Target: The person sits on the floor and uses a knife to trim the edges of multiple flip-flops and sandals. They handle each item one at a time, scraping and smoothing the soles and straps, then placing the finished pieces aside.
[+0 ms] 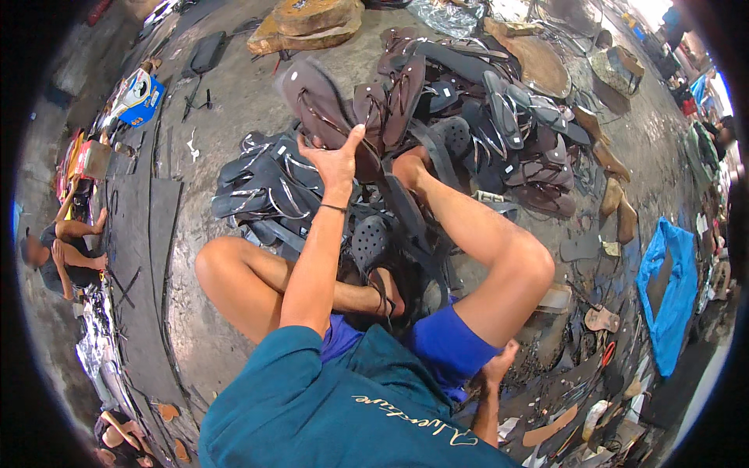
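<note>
In my left hand [337,162] is a dark brown flip-flop [314,100] with a thin shiny strap. The thumb lies along its edge, and the fingers curl round near the heel end. Right beside it, more brown flip-flops [407,90] stand tilted up above my right foot. My right hand [499,365] is low, beside my right thigh and the blue shorts [449,343]. Most of its fingers are hidden there, and I see nothing clearly held in it. Between my legs sits a dark clog with holes [370,243].
Black flip-flops [269,183] are heaped left of my left hand. A larger pile of sandals [538,160] spreads to the right. Wooden blocks [312,22] lie beyond. A blue cloth [671,288] and scraps [601,320] are at right. Another person [66,257] sits far left.
</note>
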`<state>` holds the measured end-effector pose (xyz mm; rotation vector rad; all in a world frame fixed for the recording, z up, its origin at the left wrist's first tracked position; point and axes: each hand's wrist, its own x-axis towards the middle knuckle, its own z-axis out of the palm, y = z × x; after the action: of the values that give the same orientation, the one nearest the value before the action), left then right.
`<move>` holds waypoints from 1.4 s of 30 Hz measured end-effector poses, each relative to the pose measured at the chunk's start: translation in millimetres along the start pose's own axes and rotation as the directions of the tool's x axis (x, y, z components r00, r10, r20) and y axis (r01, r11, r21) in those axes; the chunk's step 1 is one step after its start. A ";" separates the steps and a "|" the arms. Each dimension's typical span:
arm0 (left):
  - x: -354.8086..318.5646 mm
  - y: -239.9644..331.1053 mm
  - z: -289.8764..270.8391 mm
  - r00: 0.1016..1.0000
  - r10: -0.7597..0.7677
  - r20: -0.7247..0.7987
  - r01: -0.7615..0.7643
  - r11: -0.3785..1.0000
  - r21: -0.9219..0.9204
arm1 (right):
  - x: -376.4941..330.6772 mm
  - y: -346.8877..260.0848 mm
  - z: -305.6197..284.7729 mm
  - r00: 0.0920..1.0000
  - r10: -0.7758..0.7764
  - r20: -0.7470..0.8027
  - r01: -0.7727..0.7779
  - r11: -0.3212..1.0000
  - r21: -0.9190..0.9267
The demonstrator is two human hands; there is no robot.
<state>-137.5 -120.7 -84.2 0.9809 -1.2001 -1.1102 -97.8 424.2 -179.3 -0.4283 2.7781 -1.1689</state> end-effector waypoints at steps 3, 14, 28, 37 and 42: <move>0.3 30.0 -12.2 0.748 -0.636 0.190 0.660 0.743 -0.110 | 67.8 -3.7 -24.5 0.955 0.156 -0.254 -0.203 0.964 -0.172; -48.8 88.2 -25.1 0.751 -0.599 0.278 0.655 0.729 -0.200 | -14.4 20.7 -18.8 0.991 0.136 -0.018 -0.137 0.982 -0.130; -131.0 151.7 -49.1 0.560 -0.574 0.598 0.760 0.642 -0.096 | 12.0 34.5 -6.6 0.989 -0.020 -0.143 -0.026 0.949 -0.314; -135.7 159.2 -61.7 0.634 -0.542 0.551 0.699 0.707 -0.108 | 50.6 -221.0 -92.0 0.955 0.296 0.032 -0.201 0.562 0.803; -117.3 156.0 -99.0 0.771 -0.543 0.334 0.604 0.790 -0.110 | 30.8 -256.9 -36.8 0.915 -0.311 0.257 0.154 0.857 0.491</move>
<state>-23.2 25.0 32.6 1.0796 -0.9873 -1.8916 -78.2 269.2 30.2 -0.8377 2.1120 -1.5880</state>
